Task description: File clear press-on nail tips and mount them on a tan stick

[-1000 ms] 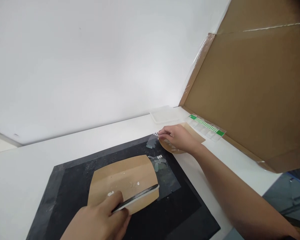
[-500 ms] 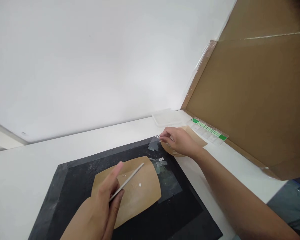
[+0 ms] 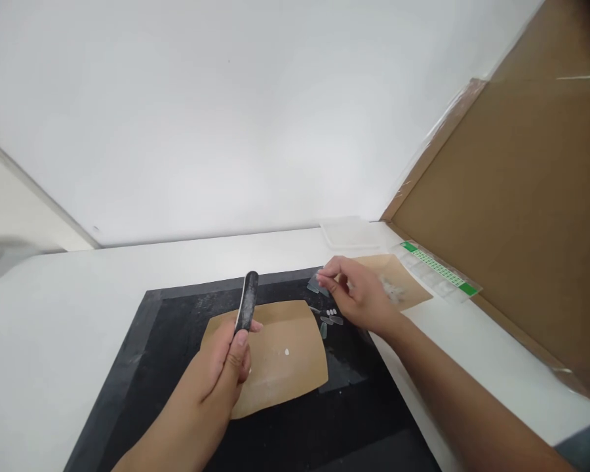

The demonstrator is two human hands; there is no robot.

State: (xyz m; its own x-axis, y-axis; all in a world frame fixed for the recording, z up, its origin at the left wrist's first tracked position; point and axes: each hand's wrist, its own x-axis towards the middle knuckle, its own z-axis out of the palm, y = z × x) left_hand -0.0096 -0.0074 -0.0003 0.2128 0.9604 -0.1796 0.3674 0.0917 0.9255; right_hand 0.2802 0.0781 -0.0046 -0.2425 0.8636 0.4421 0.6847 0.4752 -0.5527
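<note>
My left hand is closed around a black nail file with a pale edge, its free end pointing up and away. Below it lies a brown paper sheet with one small white piece on it. My right hand is pinched, thumb against fingertips, over the mat's far right corner. What sits in that pinch is too small to make out. Near these fingers lie several clear nail tips and small white pieces.
A black mat lies on the white table. Right of it is a second brown sheet with whitish dust, partly behind my right hand. Beyond are a clear case with a green-and-white label and a clear tray. A cardboard panel stands on the right.
My left hand has turned the nail file from edge-on to showing its black face, now pointing upward. My right hand stays pinched at nearly the same spot. The whole view has shifted.
</note>
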